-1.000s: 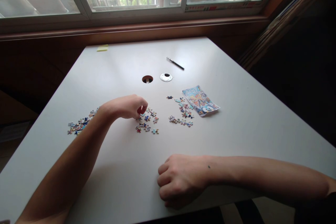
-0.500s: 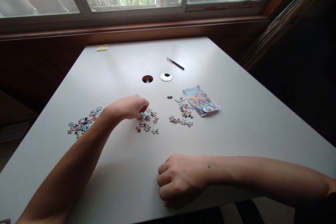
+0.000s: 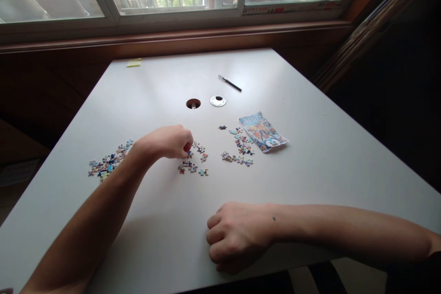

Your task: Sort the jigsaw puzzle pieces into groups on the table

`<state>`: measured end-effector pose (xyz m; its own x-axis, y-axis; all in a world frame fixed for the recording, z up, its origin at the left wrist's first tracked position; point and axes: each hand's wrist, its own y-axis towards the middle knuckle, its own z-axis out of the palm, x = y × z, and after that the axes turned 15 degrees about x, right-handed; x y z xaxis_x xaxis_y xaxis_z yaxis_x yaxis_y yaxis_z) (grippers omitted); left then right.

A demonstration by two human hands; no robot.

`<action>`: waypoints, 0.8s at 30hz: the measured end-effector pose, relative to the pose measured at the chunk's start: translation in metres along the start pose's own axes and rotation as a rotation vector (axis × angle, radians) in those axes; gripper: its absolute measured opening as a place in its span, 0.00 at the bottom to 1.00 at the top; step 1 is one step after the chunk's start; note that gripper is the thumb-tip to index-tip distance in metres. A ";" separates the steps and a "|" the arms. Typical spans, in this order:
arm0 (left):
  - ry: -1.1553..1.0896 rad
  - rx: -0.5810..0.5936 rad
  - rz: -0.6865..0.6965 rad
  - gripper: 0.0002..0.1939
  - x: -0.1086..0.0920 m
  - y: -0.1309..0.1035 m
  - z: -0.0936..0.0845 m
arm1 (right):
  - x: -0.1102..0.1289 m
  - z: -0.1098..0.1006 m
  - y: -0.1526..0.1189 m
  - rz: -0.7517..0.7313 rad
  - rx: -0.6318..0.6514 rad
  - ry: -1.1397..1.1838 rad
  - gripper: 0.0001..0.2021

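Observation:
My left hand point(image 3: 170, 141) reaches over the middle of the table, thumb and fingers pinched together on a puzzle piece point(image 3: 189, 154) that is mostly hidden by the fingertips. Just right of and below those fingers lies a small group of loose jigsaw pieces point(image 3: 187, 165). Left of my forearm, a larger pile of pieces point(image 3: 110, 160) is partly covered by the arm. My right hand point(image 3: 237, 236) rests knuckles-up near the front edge, curled in a fist, with nothing showing in it.
Another cluster of pieces point(image 3: 243, 146) lies beside a colourful printed picture sheet point(image 3: 263, 132). Farther back are a pen point(image 3: 230, 83), a round cable hole point(image 3: 193, 104) and its metal cover point(image 3: 217, 101). A yellow sticky note point(image 3: 134, 63) is at the far left edge.
My left fingers have closed more tightly and turned slightly inward. A light blue piece that showed at the fingertips is now out of sight. My right hand stays still.

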<state>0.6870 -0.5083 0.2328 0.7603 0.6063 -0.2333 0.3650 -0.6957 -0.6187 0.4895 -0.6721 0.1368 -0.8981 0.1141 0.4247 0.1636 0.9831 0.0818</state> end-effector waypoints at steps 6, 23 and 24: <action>0.031 -0.031 0.031 0.10 -0.004 0.005 0.000 | 0.000 0.001 0.000 -0.006 -0.037 -0.006 0.17; 0.207 -0.401 0.453 0.09 -0.043 0.034 0.024 | 0.000 0.000 -0.001 0.007 -0.013 -0.008 0.16; 0.235 -0.428 0.453 0.09 -0.047 0.038 0.028 | 0.000 0.000 -0.001 0.005 -0.020 -0.006 0.16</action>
<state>0.6503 -0.5522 0.1986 0.9679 0.1520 -0.2001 0.1267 -0.9829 -0.1339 0.4893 -0.6733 0.1369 -0.8998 0.1195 0.4196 0.1759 0.9795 0.0981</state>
